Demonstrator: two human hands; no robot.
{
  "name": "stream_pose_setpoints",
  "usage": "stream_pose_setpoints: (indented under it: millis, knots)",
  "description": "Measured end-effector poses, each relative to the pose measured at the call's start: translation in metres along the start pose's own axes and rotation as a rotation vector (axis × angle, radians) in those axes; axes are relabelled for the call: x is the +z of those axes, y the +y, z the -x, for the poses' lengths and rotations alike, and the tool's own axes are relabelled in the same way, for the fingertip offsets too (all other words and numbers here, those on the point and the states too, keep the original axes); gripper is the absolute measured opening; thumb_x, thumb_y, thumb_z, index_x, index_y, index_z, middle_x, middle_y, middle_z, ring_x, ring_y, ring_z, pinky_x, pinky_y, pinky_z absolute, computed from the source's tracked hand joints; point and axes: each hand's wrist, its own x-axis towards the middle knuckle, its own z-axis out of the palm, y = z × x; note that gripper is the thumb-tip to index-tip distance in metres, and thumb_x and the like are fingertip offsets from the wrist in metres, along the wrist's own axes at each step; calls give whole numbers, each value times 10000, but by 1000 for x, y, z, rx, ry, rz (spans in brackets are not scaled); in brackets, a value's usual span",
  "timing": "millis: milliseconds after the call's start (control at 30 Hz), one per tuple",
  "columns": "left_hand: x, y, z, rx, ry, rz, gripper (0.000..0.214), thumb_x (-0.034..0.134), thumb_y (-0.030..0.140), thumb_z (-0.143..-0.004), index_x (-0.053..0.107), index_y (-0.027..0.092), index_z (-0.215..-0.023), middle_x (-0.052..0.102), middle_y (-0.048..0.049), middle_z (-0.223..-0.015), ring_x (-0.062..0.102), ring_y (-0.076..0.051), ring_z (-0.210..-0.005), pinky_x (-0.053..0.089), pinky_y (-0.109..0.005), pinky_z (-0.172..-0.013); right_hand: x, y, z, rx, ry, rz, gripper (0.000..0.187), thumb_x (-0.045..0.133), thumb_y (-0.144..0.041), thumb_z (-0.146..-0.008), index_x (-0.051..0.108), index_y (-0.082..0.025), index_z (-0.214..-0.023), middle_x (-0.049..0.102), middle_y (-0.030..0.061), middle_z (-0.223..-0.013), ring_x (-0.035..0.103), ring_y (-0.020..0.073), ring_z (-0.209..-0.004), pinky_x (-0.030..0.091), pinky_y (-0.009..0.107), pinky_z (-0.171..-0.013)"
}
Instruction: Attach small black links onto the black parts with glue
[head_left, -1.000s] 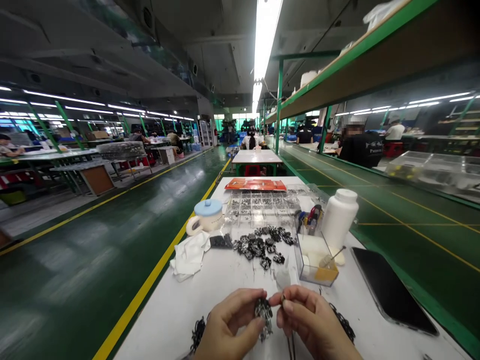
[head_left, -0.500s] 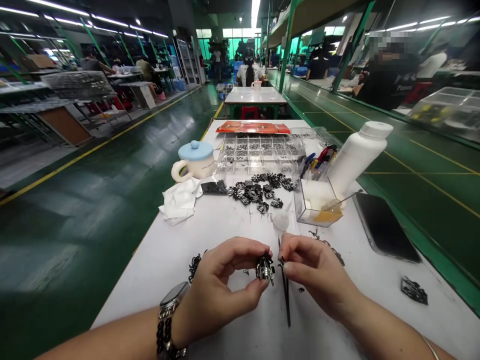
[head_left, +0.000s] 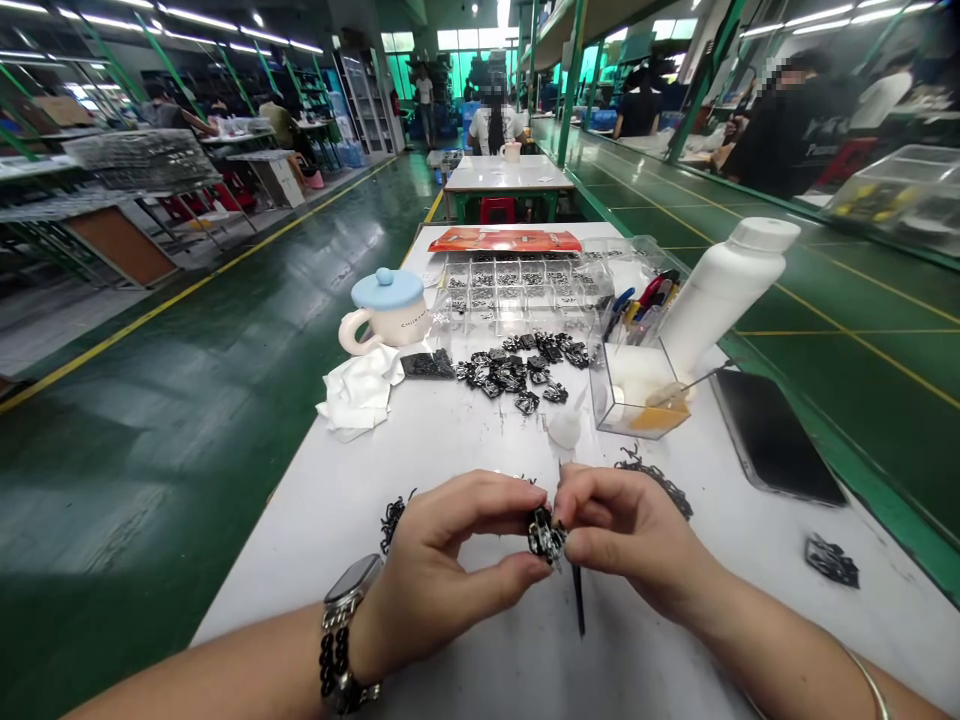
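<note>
My left hand [head_left: 450, 570] pinches a small black and silver metal part [head_left: 546, 535] between thumb and fingers, just above the white table [head_left: 480, 660]. My right hand [head_left: 626, 535] meets it from the right, fingers closed on the same part and on thin black tweezers [head_left: 578, 605] that point down toward me. A watch and bead bracelet sit on my left wrist. A heap of similar black parts [head_left: 517, 370] lies farther back in the middle of the table.
Behind the heap: a clear compartment tray [head_left: 517, 285], a blue-lidded mug [head_left: 386, 310], a white cloth [head_left: 360, 392], a clear box [head_left: 637, 395], a white bottle [head_left: 720, 295]. A dark phone [head_left: 776, 440] lies right. Black chains [head_left: 656, 478] and loose parts [head_left: 831, 560] lie nearby. People work at other tables.
The camera tilted down from the hall to the table. Both hands stayed together on the small part, which has shifted slightly right; the tweezers remain in my right hand.
</note>
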Motion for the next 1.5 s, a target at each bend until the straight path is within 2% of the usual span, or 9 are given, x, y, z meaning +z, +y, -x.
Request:
stream_pose_setpoints:
  millis: [100, 167, 267, 400, 500, 667, 900, 1200, 1500]
  knots:
    - [0, 0, 1, -15, -16, 6, 417, 704, 44, -720, 664, 229, -1091, 671, -64, -1004, 647, -196, -931, 584, -278, -793, -2, -1, 1, -30, -11, 78, 188, 789, -316, -651, 662, -190, -711, 382, -41, -607, 336, 68, -545, 292, 204, -489]
    - [0, 1, 1, -74, -20, 58, 421, 702, 36, -722, 657, 233, -1091, 685, -46, -993, 668, -184, -902, 586, -271, -801, -4, -1, 1, -43, -14, 144, 191, 785, -330, -656, 668, -190, -712, 336, -48, -593, 292, 69, -535, 251, 216, -480]
    - [2, 2, 0, -160, -20, 163, 404, 695, 23, -728, 653, 232, -1071, 714, -17, -968, 691, -165, -872, 582, -242, -815, -7, 0, 2, -27, -22, 188, 216, 777, -364, -664, 668, -188, -728, 320, -48, -584, 286, 78, -537, 256, 227, -480]
    - [4, 2, -1, -171, -22, 190, 365, 701, 23, -723, 665, 212, -1033, 722, -10, -966, 693, -150, -870, 578, -203, -806, -9, 0, 1, -22, -36, 195, 213, 760, -378, -685, 668, -192, -731, 318, -50, -569, 294, 78, -524, 262, 227, -477]
    - [4, 2, -1, -182, -22, 183, 351, 700, 33, -729, 666, 207, -1032, 721, -13, -956, 693, -150, -864, 577, -204, -807, -9, -2, 1, -83, -21, 281, 159, 737, -342, -712, 682, -195, -735, 339, -44, -586, 317, 79, -536, 270, 235, -498]
    - [3, 3, 0, -190, 3, 122, 324, 705, 52, -732, 670, 200, -1018, 716, -20, -940, 692, -153, -862, 575, -198, -806, -5, -5, 4, -235, 147, 562, 79, 698, -264, -731, 693, -196, -692, 350, -42, -568, 348, 81, -534, 292, 240, -515]
    - [4, -1, 1, -171, 38, 69, 316, 710, 63, -730, 668, 203, -1010, 695, -25, -954, 683, -155, -876, 574, -203, -810, 5, -5, 7, -292, 289, 644, 125, 661, -213, -698, 627, -184, -581, 354, -43, -519, 339, 74, -490, 285, 217, -461]
    - [5, -3, 1, -162, 50, 39, 338, 720, 54, -719, 661, 225, -1004, 669, -8, -961, 664, -142, -891, 565, -188, -812, 6, -3, 9, -323, 301, 670, 151, 636, -206, -703, 583, -184, -564, 378, -42, -513, 362, 75, -482, 274, 220, -449]
    - [6, -4, 1, -142, 43, 35, 325, 719, 57, -720, 660, 222, -995, 659, -13, -954, 656, -142, -890, 565, -188, -806, 6, 0, 11, -513, 259, 805, 145, 602, -171, -743, 542, -178, -612, 487, -16, -538, 441, 89, -494, 335, 223, -455]
